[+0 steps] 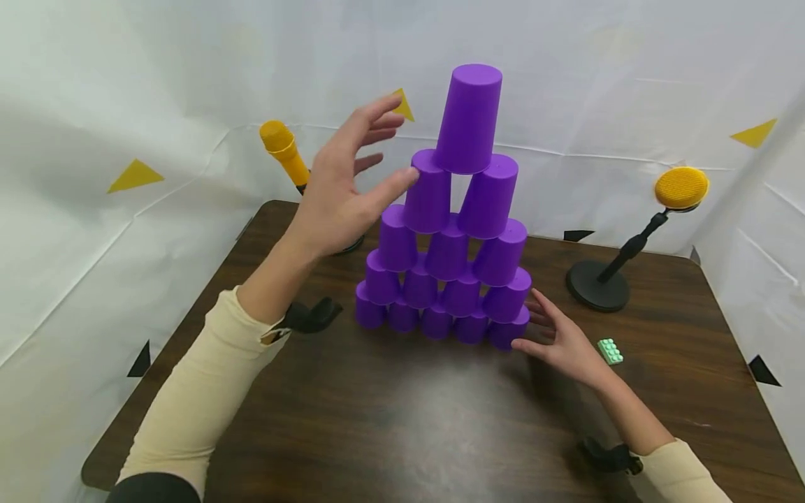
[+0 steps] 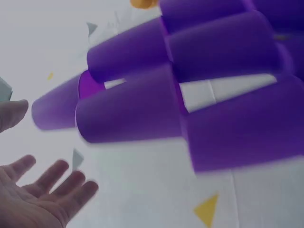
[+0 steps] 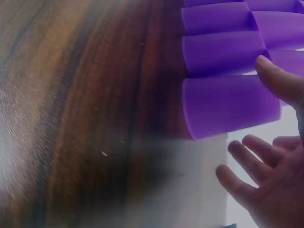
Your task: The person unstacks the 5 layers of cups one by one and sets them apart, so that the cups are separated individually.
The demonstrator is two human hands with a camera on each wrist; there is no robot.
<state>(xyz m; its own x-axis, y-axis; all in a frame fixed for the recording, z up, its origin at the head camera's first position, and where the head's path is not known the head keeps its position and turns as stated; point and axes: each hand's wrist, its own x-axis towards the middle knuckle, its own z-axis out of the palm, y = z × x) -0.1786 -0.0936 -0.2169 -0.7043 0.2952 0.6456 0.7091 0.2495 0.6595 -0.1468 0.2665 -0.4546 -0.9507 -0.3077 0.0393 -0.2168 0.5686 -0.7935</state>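
Observation:
A pyramid of upside-down purple cups stands on the dark wooden table (image 1: 390, 405), five rows high in steps, with a single top cup (image 1: 472, 119) resting across a pair of cups. My left hand (image 1: 346, 188) is raised to the left of the upper rows, fingers spread and holding nothing; its thumb overlaps the left cup (image 1: 428, 202) of that pair in the head view. In the left wrist view the left palm (image 2: 38, 204) faces up beside the stack. Low at the right end, my right hand (image 1: 569, 349) is relaxed around the bottom corner cup (image 3: 228, 104), thumb and fingers apart.
A yellow microphone (image 1: 279, 143) stands behind my left hand. At the right, a black stand with a round base (image 1: 597, 286) carries a yellow round head (image 1: 682, 187). A mint-green toy brick (image 1: 610, 351) lies beside my right hand. White sheeting (image 1: 597, 84) hangs behind the table.

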